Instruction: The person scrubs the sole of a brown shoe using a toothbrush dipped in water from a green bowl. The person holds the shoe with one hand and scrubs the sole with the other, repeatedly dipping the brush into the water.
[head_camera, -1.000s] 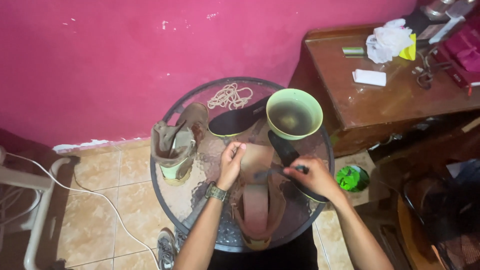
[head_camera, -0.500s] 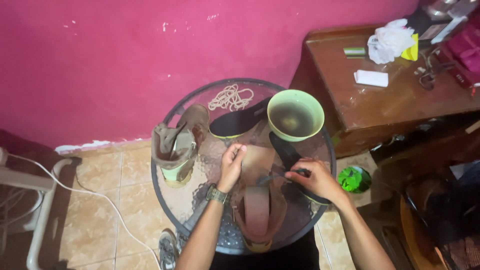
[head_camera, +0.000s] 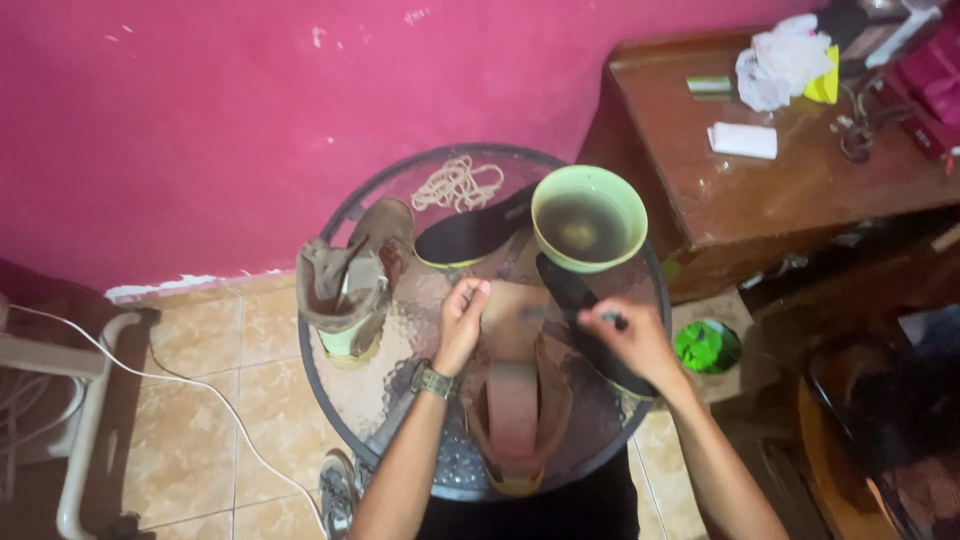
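Observation:
A brown shoe (head_camera: 515, 405) lies on the round glass table (head_camera: 400, 395) right in front of me, its opening toward me. My left hand (head_camera: 462, 322), with a watch on the wrist, grips the shoe's toe end. My right hand (head_camera: 632, 340) is closed around a small dark brush or tool, blurred, held over the shoe's right side and a black insole (head_camera: 572, 290). A second brown shoe (head_camera: 350, 285) stands at the table's left. A green bowl (head_camera: 588, 218) of dark water sits at the back right.
Another dark insole (head_camera: 470, 237) and a coil of laces (head_camera: 458, 183) lie at the table's back. A wooden desk (head_camera: 800, 185) with a white bag and small items stands to the right. A green container (head_camera: 706, 345) sits on the floor. A white cable (head_camera: 200, 385) crosses the tiles.
My right hand has lifted slightly and shifted toward the shoe with its tool. My left hand stays on the shoe's toe. The camera has tilted a little.

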